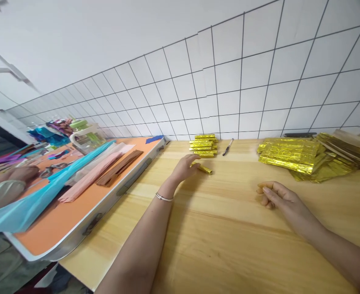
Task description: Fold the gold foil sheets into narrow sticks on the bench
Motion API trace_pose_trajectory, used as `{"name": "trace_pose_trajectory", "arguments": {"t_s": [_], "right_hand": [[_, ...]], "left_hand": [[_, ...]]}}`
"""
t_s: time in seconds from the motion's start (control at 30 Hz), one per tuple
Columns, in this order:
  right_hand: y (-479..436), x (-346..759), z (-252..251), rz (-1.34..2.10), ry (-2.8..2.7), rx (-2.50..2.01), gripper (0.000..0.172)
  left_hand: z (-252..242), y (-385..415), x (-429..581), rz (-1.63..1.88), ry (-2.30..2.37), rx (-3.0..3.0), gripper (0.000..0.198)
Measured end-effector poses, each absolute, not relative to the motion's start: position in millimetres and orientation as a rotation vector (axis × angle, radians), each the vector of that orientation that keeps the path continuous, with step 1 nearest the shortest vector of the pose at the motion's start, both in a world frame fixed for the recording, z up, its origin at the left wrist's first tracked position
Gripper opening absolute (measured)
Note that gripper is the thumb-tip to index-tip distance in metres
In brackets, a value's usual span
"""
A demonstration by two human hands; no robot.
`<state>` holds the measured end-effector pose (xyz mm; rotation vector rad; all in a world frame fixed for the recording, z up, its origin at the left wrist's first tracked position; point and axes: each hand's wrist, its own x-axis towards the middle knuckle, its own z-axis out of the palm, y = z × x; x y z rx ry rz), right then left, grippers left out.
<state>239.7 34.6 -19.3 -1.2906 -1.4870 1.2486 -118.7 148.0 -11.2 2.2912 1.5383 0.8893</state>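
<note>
My left hand (pixel 184 168), with a bracelet at the wrist, has its fingers closed around the near end of a narrow folded strip of gold foil (pixel 206 169) just above the wooden table. Right behind it lies a small stack of similar gold foil bundles (pixel 203 143). My right hand (pixel 279 196) hovers over the table to the right, fingers curled and thumb against the index finger, with nothing visible in them. Beyond that hand is a pile of wider gold foil sheets (pixel 290 154).
A pen (pixel 228 147) lies beside the stack, near the white tiled wall (pixel 225 81). On the left stands an orange-topped table (pixel 85 212) with brown, pink and blue strips, scissors (pixel 54 168) and a clear green-lidded jug (pixel 88 136). Another person's arm (pixel 11 183) rests there.
</note>
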Motion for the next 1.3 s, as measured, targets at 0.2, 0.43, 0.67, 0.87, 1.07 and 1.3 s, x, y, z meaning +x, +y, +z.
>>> {"name": "trace_pose_trajectory", "arguments": {"t_s": [0.2,0.43,0.67,0.87,1.07,1.3], "right_hand": [[36,239,-23,1.244,-1.513,-1.272,0.037],[35,238,-21,1.232,-1.53,-1.253,0.037],[34,239,-19,1.249,-1.542,-1.228,0.037],[34,239,-19,1.269,-1.547,-1.242,0.038],[33,237,-17,1.267,-1.541,-1.236,0.04],[35,237,-20,1.272,-1.553,-1.212,0.04]], "left_hand": [[-31,142,-103,0.512,1.536,2.595,0.048],[-26,146,-116,0.368,1.68,2.67,0.048],[-26,148,-126,0.356,1.602,2.676,0.047],[-24,149,-125,0.4,1.63,2.618,0.033],[-14,147,-125,0.421,1.581,2.543,0.027],[-11,143,-121,0.517,1.621,2.399,0.02]]}}
